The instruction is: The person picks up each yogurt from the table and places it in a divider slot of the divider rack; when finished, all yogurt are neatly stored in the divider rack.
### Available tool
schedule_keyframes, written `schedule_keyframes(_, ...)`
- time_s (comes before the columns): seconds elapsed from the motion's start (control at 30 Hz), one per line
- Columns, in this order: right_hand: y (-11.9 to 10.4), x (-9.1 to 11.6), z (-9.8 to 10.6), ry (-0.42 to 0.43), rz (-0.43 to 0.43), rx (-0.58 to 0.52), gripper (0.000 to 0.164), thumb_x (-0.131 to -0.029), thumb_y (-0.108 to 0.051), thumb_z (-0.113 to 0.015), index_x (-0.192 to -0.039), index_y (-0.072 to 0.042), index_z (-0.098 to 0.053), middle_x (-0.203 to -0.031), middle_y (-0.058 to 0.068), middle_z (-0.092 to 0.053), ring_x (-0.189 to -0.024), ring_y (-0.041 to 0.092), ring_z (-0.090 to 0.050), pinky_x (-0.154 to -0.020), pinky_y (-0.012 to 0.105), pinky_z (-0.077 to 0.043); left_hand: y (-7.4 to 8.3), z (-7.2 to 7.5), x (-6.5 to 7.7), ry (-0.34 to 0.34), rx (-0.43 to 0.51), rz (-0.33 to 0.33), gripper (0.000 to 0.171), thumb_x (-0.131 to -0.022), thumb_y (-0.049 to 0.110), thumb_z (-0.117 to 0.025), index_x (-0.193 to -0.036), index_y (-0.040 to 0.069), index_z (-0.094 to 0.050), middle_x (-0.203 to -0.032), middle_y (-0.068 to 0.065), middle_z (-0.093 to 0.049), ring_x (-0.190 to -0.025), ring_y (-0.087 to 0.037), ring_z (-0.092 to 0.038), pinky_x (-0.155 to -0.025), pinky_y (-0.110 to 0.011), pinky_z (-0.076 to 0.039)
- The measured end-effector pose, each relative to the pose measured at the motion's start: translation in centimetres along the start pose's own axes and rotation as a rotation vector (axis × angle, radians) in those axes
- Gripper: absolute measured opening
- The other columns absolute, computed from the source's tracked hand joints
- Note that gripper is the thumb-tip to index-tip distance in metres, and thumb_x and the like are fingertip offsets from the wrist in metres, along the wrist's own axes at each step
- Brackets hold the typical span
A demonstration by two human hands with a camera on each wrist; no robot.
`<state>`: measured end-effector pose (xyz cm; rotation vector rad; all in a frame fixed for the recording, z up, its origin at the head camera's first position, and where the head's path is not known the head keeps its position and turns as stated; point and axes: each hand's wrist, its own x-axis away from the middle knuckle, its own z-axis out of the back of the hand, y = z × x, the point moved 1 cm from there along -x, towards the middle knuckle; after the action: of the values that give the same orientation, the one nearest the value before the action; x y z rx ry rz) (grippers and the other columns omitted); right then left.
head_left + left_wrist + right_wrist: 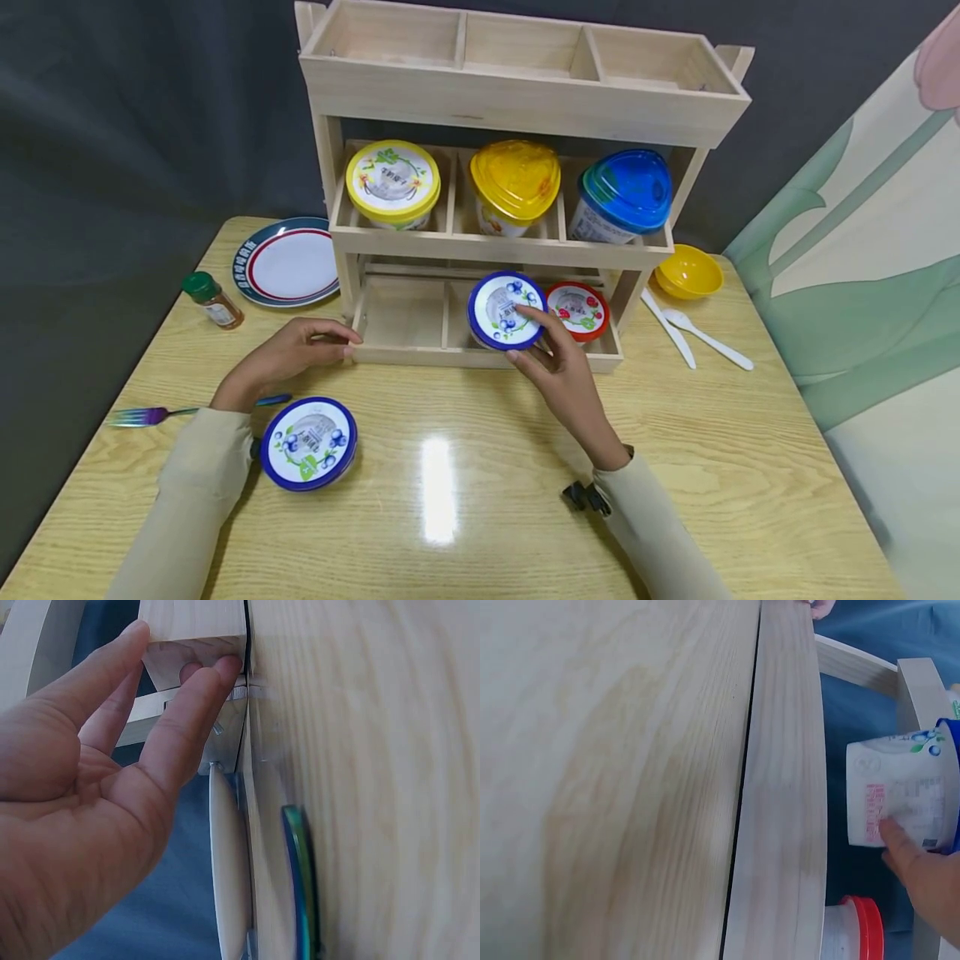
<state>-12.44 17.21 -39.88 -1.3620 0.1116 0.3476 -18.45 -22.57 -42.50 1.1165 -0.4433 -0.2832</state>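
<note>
My right hand grips a white yogurt tub with a blue-rimmed, blueberry-printed lid, thumb and fingers about its side. In the right wrist view the tub is tilted on its side relative to that camera, above the low shelf's front board. On the lowest shelf, it hangs over the middle compartment, left of a red-lidded tub. With fairly straight fingers my left hand touches that shelf's left end. A second blue-lidded tub stands on the table beside my left forearm.
A yellow-lidded tub, a golden-lidded tub and a blue-capped tub fill the middle shelf. Left are a plate, spice jar and fork; right, a yellow bowl, white knife and spoon.
</note>
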Motion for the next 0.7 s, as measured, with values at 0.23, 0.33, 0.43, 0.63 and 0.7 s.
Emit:
schedule_keyframes(0.23, 0.4, -1.2, -1.0, 0.030, -0.043, -0.012, 0.058, -0.100, 0.006, -0.073, -0.155, -0.004, -0.056, -0.164, 0.016, -0.044, -0.148, 0.034, -0.050, -0.107, 0.029, -0.052, 0.0, 0.0, -0.1, -0.006, 0.017, -0.003, 0.031, -0.109, 0.014, -0.068, -0.134, -0.004, -0.071, -0.133, -0.018, -0.067, -0.116, -0.023, -0.062, -0.095, -0.024, -0.054)
schedule_keyframes(0.33, 0.5, -1.5, -1.4, 0.043, -0.075, 0.005, 0.056, -0.101, 0.003, -0.074, -0.154, -0.005, -0.057, -0.166, 0.016, -0.043, -0.148, 0.035, -0.050, -0.107, 0.031, -0.052, 0.0, 0.0, -0.1, -0.007, 0.006, -0.001, 0.031, -0.109, 0.014, -0.068, -0.135, -0.003, -0.071, -0.134, -0.018, -0.067, -0.117, -0.024, -0.061, -0.094, -0.024, -0.054)
schedule_keyframes(0.43, 0.8, -1.8, -1.7, 0.066, -0.095, 0.034, 0.055, -0.102, 0.001, -0.074, -0.154, -0.005, -0.058, -0.163, 0.017, -0.046, -0.146, 0.037, -0.053, -0.108, 0.033, -0.052, -0.1, -0.1, -0.1, -0.001, -0.008, 0.006, 0.031, -0.109, 0.014, -0.068, -0.134, -0.002, -0.071, -0.133, -0.016, -0.067, -0.117, -0.025, -0.061, -0.094, -0.024, -0.054)
schedule_keyframes(0.63, 1.3, -2.4, -2.0, 0.085, -0.118, 0.069, 0.054, -0.101, 0.003, -0.074, -0.152, -0.002, -0.057, -0.156, 0.021, -0.051, -0.142, 0.039, -0.056, -0.106, 0.034, -0.054, 0.0, -0.1, -0.1, 0.004, -0.013, 0.007, 0.030, -0.108, 0.013, -0.069, -0.133, -0.003, -0.072, -0.131, -0.017, -0.067, -0.116, -0.026, -0.060, -0.094, -0.024, -0.054)
schedule_keyframes(0.7, 1.5, -2.5, -2.1, 0.081, -0.129, 0.071, 0.054, -0.102, 0.002, -0.074, -0.153, -0.002, -0.057, -0.156, 0.021, -0.051, -0.141, 0.039, -0.057, -0.105, 0.033, -0.054, 0.0, -0.1, -0.2, 0.005, -0.014, 0.010, 0.029, -0.108, 0.013, -0.069, -0.133, -0.002, -0.072, -0.132, -0.017, -0.066, -0.116, -0.026, -0.060, -0.094, -0.024, -0.054)
